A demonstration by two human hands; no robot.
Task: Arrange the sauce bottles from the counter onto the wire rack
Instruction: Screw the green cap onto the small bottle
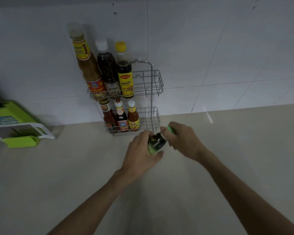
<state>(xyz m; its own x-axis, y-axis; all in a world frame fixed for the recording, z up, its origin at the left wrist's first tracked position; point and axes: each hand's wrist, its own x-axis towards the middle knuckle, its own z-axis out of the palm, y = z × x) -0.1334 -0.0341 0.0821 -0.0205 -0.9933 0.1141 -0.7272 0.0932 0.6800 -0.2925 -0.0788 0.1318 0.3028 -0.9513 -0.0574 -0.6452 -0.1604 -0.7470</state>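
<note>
1. Wire rack [157,78], two tiers, on the tiled wall [210,48] above the counter [75,175]. Left part of each tier filled, right part of each open. Looks well along: six bottles racked, one in hand.
2. Top tier, tallest first: orange-brown sauce bottle [87,65], pale cap, yellow-red label with a big "1", other text too blurred to read. Next right, dark sauce bottle [107,68], white cap, label unreadable. Then yellow-cap bottle [124,73], yellow label with red badge and Thai script, brand not confirmed.
3. Bottom tier: red chilli bottle [109,117], dark cap; dark soy-type bottle [121,118], red-white cap; small orange sauce bottle [133,118], white cap, yellow label. Lettering too small to read.
4. Left hand [141,155] wrapped around the body of the green-black bottle [157,143]; bottle tilted, just in front of the rack's lower tier, above the counter, not yet racked.
5. Right hand [183,141] closed around the same bottle's green cap end. Motion blur; label shows a light mark, unreadable.
6. Remaining, judging by this: seat this bottle in a free right-hand slot. No other loose bottles visible on the counter.
7. Far left: green plastic slicer box [15,126], printed panel, text unreadable. Not part of the job.
</note>
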